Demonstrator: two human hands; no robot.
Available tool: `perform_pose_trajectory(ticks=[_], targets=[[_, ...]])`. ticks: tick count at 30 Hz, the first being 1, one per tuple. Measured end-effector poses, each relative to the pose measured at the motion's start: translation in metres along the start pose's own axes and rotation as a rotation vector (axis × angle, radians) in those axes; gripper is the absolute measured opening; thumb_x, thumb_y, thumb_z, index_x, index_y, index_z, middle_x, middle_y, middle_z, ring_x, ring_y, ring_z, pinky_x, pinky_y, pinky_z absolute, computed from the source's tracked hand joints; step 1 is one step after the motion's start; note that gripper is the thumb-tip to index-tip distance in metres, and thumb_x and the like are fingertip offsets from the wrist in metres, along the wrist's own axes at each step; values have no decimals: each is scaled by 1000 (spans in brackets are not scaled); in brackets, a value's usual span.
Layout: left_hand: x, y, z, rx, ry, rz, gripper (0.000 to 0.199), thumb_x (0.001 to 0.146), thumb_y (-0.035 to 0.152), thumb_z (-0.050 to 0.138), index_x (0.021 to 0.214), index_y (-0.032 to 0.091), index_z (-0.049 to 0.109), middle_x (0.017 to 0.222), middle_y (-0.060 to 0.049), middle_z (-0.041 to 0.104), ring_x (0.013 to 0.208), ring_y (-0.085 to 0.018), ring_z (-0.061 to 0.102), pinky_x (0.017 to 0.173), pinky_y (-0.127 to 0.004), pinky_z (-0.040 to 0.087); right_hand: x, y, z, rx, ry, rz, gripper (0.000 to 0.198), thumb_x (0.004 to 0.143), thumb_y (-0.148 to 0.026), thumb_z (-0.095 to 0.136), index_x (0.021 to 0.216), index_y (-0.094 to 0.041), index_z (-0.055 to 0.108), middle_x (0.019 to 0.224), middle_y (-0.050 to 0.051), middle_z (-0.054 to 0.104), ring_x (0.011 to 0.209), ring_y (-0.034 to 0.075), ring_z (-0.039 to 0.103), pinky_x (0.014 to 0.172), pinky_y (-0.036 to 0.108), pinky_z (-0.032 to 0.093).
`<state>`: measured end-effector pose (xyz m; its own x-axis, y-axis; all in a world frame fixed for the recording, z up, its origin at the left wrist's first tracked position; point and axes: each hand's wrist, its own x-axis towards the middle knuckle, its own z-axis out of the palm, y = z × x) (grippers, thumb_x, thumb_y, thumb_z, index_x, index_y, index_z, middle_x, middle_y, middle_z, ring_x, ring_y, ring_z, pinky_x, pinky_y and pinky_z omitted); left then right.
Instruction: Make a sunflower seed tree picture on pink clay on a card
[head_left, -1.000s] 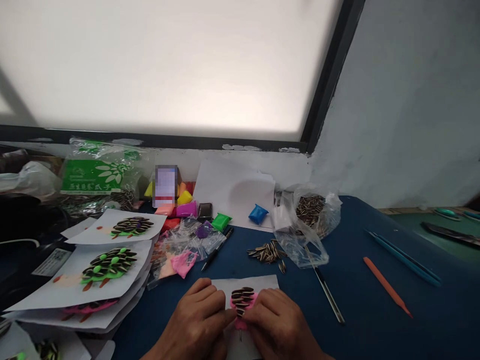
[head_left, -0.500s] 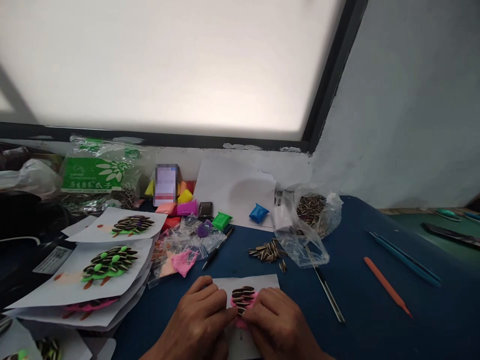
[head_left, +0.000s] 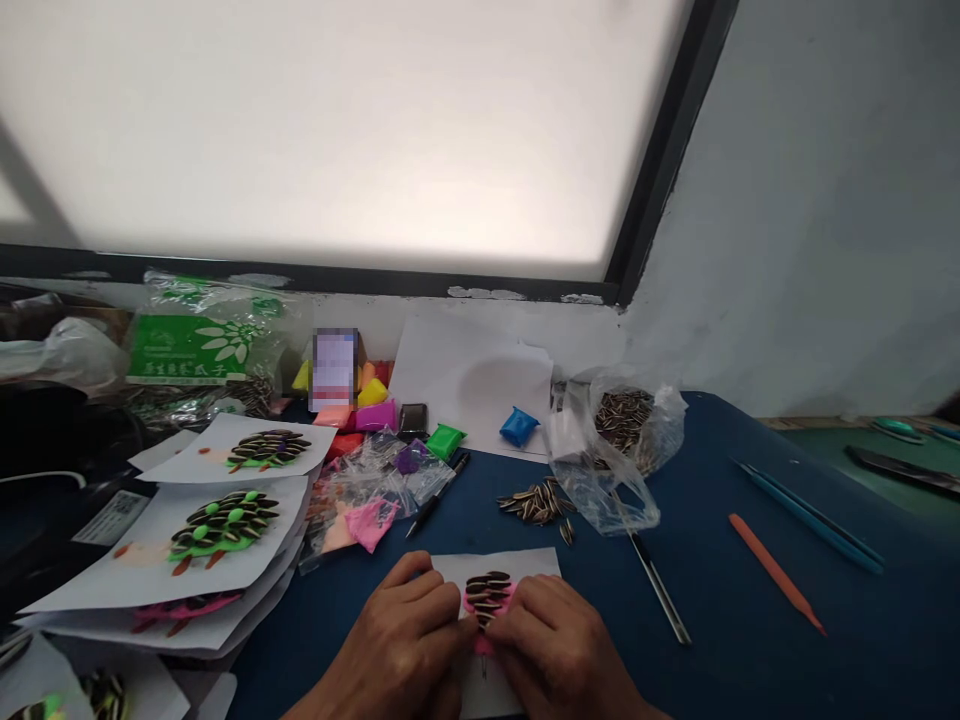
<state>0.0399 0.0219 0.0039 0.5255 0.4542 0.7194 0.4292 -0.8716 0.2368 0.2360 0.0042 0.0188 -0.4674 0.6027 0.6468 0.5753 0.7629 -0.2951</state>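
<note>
Striped sunflower seeds (head_left: 489,592) stand in overlapping rows on a pink clay shape (head_left: 482,648), which is stuck to a sheet of white paper (head_left: 544,563). From the left, my left hand (head_left: 409,635) reaches in with curled fingers, thumb and fingertips at the clay's lower left edge. My right hand (head_left: 551,635) is closed likewise, its fingertips pressed together over the lower seeds. The tips of both hands nearly meet there, and whatever they pinch is hidden. Beyond the paper lies a small pile of loose sunflower seeds (head_left: 536,502).
On the left are stacked papers (head_left: 75,590) bearing seed-and-clay hedgehogs. Clay packets (head_left: 375,416), a phone (head_left: 334,370) and a black pen (head_left: 437,495) lie behind. To the right are a plastic bag of seeds (head_left: 624,425), another pen (head_left: 660,587), an orange clay tool (head_left: 776,573) and blue tweezers (head_left: 810,517).
The view has shifted very slightly. Both hands stay in nearly the same place at the pink clay, with hardly any finger movement visible.
</note>
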Motion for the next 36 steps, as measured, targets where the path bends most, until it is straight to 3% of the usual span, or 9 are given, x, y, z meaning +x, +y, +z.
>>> perform_pose_trajectory(ticks=[4,9,12,17,22,29,36], targets=[[-1,-1,-1,-12,-75,-7,21,81,13,41,80,23,59,64,-2,53,56,-21,52,71,-40,44,-1,0,1,-7,4,-11,27,99,-14,43,76,-19,56,69,1,55,62,15,51,57,27,34],[0,0,-1,-11,-2,18,22,83,12,39,78,24,58,61,0,51,53,-20,49,69,-38,44,-2,1,1,-10,-2,-13,27,100,-15,42,76,-19,55,69,1,55,62,14,51,58,27,33],[1,3,-5,-11,-75,-31,22,82,12,41,82,23,61,64,-1,52,56,-20,50,74,-41,44,-1,0,0,-3,-19,-8,25,100,-15,44,78,-19,55,71,1,56,63,14,52,59,27,33],[1,2,-8,-19,101,-47,21,78,11,45,81,22,63,61,0,48,55,-19,44,63,-37,40,0,-2,-2,19,-7,35,19,95,-12,49,79,-20,55,71,1,56,63,15,52,59,26,34],[2,1,-11,-67,92,-107,21,81,8,45,82,21,61,65,0,50,59,-19,45,60,-36,36,1,-3,-3,46,20,58,13,88,-8,51,86,-21,54,76,2,58,67,17,54,60,27,38],[0,-2,-21,-103,56,-368,37,82,6,45,109,23,63,102,-6,64,93,-24,62,78,-37,50,1,-2,-6,232,13,185,19,91,-5,41,98,-21,50,84,3,58,72,17,56,63,27,42],[2,-4,-24,-151,-11,-267,66,71,6,47,133,28,53,122,-5,67,113,-26,64,92,-36,54,16,19,-22,192,-57,312,17,96,-10,43,95,-19,57,85,4,61,74,19,59,65,29,46]])
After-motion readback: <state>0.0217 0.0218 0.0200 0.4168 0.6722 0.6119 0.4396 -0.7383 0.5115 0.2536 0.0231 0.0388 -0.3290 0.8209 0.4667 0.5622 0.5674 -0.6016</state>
